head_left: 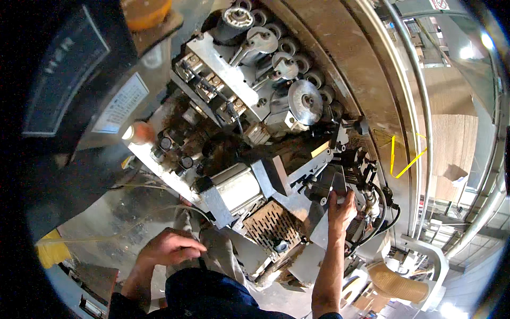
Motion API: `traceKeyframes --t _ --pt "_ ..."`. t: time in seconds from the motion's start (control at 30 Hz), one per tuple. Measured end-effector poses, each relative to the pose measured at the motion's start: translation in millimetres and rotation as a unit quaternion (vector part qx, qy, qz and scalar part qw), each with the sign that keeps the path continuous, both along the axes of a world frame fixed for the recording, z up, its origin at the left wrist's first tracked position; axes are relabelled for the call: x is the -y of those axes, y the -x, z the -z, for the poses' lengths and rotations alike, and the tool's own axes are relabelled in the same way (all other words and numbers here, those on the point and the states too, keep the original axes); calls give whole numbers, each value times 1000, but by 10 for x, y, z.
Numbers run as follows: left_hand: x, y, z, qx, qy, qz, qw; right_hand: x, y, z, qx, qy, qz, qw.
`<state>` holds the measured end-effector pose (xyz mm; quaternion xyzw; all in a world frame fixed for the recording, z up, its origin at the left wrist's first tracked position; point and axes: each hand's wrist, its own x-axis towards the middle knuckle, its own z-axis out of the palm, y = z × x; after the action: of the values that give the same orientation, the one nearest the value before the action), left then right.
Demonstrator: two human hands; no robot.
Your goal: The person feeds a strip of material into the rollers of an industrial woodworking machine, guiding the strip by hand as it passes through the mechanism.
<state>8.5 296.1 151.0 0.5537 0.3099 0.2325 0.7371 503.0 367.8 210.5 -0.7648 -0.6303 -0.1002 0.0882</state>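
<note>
My right hand reaches into the right side of a machine, fingers pinched round a thin, flat grey blade-like plate. The plate points away from me, close to a black and metal assembly with hoses. My left hand hangs over my lap at the lower left, its fingers curled together. A narrow dark piece shows just below its fingertips; whether the hand grips it I cannot tell. Between the hands are a slotted brown plate and a pale roller in a grey frame.
Farther in, the machine carries a round metal disc, a row of rubber wheels and a dusty cavity. A long brown cover runs along the right. A tan ribbed hose lies lower right. Yellow material is at far left.
</note>
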Motion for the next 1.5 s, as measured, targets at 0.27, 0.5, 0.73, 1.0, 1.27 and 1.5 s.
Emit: traceKeyframes --t 0.27,0.5,0.73,1.0,1.27,1.5 --pt "-1440 -742 -1516 -117 -390 -216 887 7 -68 65 -10 -18 -1 1000" --pt "-1640 -1208 -1689 -156 -404 -190 881 14 -62 13 -61 29 5 998" --pt "-1370 -1169 -1561 -153 -448 -165 865 159 -107 -21 -26 19 5 999" --pt "-452 -1017 -1173 -238 -382 -5 893 699 -189 262 16 -71 194 978" --pt "241 -1257 -1055 -280 -352 82 890 1054 -126 218 -75 -225 180 955" --pt "676 -1409 -1088 -309 -373 135 864 2593 717 462 -226 -294 118 921"
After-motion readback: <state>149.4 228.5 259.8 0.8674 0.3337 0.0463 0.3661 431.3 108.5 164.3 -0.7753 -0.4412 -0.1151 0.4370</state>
